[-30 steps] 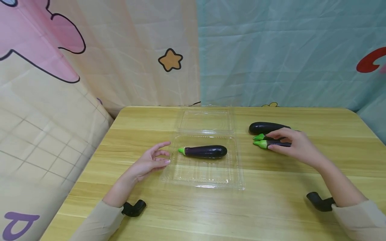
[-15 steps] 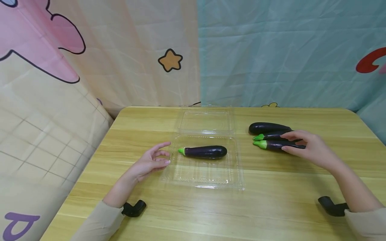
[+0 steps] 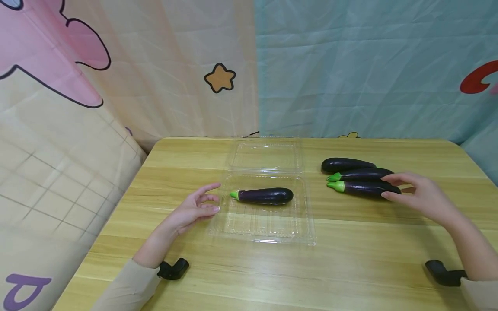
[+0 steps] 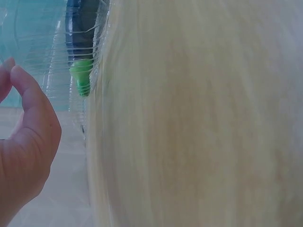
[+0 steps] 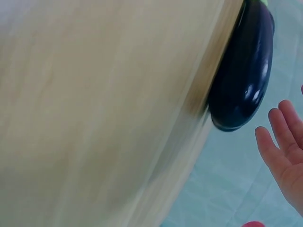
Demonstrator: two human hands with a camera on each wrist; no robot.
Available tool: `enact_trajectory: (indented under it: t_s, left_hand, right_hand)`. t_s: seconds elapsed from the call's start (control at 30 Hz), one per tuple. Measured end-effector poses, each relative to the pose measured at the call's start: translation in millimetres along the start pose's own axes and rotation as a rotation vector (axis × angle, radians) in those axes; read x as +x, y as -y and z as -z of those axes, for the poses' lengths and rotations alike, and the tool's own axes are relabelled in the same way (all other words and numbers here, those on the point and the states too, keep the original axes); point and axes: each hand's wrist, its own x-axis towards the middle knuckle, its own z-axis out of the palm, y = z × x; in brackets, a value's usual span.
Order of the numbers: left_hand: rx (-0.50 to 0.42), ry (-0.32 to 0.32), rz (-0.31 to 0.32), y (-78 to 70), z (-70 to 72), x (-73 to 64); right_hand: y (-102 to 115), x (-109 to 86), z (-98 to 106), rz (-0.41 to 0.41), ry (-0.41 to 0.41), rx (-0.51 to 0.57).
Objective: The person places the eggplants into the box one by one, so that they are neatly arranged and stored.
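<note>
A clear plastic clamshell box [image 3: 268, 238] lies with its lid folded back; one dark purple eggplant [image 3: 266, 196] rests inside, green stem to the left. My left hand [image 3: 192, 212] is beside the box's left edge, fingers loosely bent and holding nothing. To the right lie a back eggplant [image 3: 345, 165], a middle eggplant [image 3: 363, 174] and a near eggplant [image 3: 367, 188], side by side. Around the thick right end of the near one hovers my right hand [image 3: 426, 199], thumb and fingers spread. The right wrist view shows a gap between that eggplant [image 5: 244, 71] and the fingers.
The wooden table [image 3: 264, 276] has its far edge against a printed curtain [image 3: 350, 69]. The transparent lid [image 3: 266, 156] reaches back toward that edge. Black wrist mounts, one on the left [image 3: 173, 268] and one on the right [image 3: 445, 274], jut out near the sleeves.
My right hand has slid rightward along the near eggplant, from close to its stem to its thick end, uncovering the middle and near eggplants. The left hand and the box have stayed put.
</note>
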Motion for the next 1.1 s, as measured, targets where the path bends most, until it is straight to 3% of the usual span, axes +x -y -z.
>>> enact_trajectory:
  t_s: [0.27,0.53,1.1]
  left_hand:
    - [0.005,0.007,-0.010,1.5,1.3,-0.5]
    - [0.001,-0.006,0.010,0.0,-0.6,-1.4]
    - [0.001,-0.006,0.015,-0.8,-1.3,-0.9]
  right_hand:
    - [-13.9,-4.9,3.1,-0.006,-0.007,0.025]
    - [-26.9,-5.9,5.3,-0.061,0.001,0.033]
    - [-45.2,2.4,9.8,-0.140,0.098,0.009]
